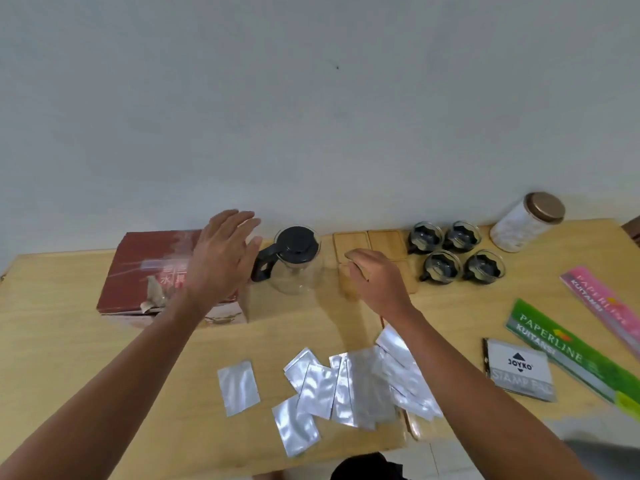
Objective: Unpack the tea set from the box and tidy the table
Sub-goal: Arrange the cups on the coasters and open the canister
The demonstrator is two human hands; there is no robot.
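A: Where does the tea set stand?

B: Out of the red box, which lies flat at the table's far left. The glass teapot with its black lid sits just beside the box, the 4 glass cups are grouped in a 2-by-2 block near the wall, and the wooden coasters lie between pot and cups. Lining them up along the back edge probably keeps the front free for sorting.

A: And the person's hands?

B: The left hand hovers open over the box's near end, fingers spread, holding nothing, likely ready to close or shift the box. The right hand is curled above a coaster beside the pot; whether it actually pinches that coaster cannot be told.

A: What is left to tidy?

B: The silver foil sachets, scattered loosely at the front edge, 1 apart from the pile. The stamp pad packet, 2 receipt books and a lidded jar sit to the right, well apart from the set. Unpacking looks done; gathering seems to remain.
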